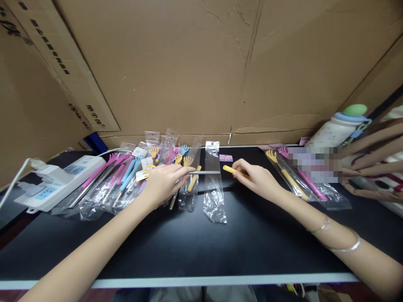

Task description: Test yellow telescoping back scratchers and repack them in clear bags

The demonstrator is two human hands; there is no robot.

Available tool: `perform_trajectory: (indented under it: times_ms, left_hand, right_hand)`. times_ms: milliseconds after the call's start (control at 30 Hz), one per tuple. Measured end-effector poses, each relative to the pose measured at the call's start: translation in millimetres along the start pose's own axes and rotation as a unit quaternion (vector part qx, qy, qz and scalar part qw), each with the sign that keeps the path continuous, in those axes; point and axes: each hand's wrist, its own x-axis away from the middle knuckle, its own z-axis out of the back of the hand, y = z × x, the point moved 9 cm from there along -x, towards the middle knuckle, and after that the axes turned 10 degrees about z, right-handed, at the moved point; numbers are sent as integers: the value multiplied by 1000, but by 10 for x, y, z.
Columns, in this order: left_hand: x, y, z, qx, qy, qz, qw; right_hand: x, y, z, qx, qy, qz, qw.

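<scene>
My left hand (163, 182) pinches the end of a thin metal rod (204, 172) that lies across an empty clear plastic bag (213, 193) on the black table (220, 243). My right hand (256, 178) is closed on a yellow handle piece (231, 169), its tip pointing left toward the rod's free end. The two parts are a short gap apart above the bag. Left of my left hand lies a heap of bagged scratchers (126, 176) with pink, blue and yellow hand-shaped heads.
A white power strip (59, 180) sits at the far left. Bagged yellow and pink scratchers (299, 184) lie at the right, near another person's arms (374, 142) and a bottle (340, 128). Cardboard walls (189, 63) close off the back.
</scene>
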Motion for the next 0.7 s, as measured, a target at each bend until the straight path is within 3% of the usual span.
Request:
perform_trajectory:
  times_ms: [267,700]
  left_hand:
    - [16,37,-22,0,6,5,1000]
    - [18,-11,-71,10,-11,27,1000]
  right_hand:
    - [-107,-80,-34,-36,85,87,992]
    - [-20,-53,-64,-23,101,82,991]
